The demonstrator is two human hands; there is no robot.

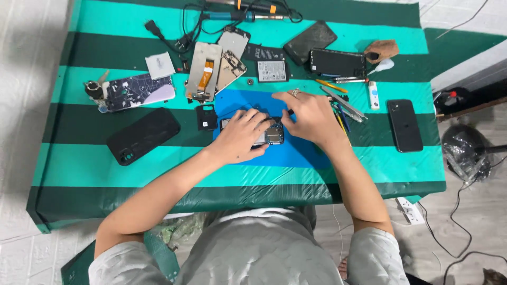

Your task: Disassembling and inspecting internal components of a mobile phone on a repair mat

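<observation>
Head view, looking down on a counter (79, 158) under a green and teal striped cover. A blue mat (296, 153) lies at centre, and an opened phone (272, 134) rests on it, its board exposed.

Left hand (240, 136) lies over the phone's left part, fingers (259, 121) curled down onto the frame and pinning it to the mat. Right hand (311, 119) sits at the phone's right end, fingers bent and pressed to its upper edge; a ring shows on one finger. Whether the right hand pinches a small tool or part, I cannot tell: the fingertips are hidden against the phone.

Around it:
- a black case (142, 134) well left of the mat
- a small black part (206, 117) just beside the mat's left edge
- a cracked back cover (138, 91) at upper left
- a screen panel with an orange flex (203, 71) above the mat
- a battery (272, 70) just beyond the mat
- tweezers and drivers (343, 105) just right of the right hand
- a whole black phone (404, 125) far right
- a soldering iron (243, 17) at the far edge

Judgement: the work looks like fine handling at the board. To do it well, keep the left hand flat and steady so the frame cannot slide, work the right fingertips lightly, and avoid straining any flex or connector.
</observation>
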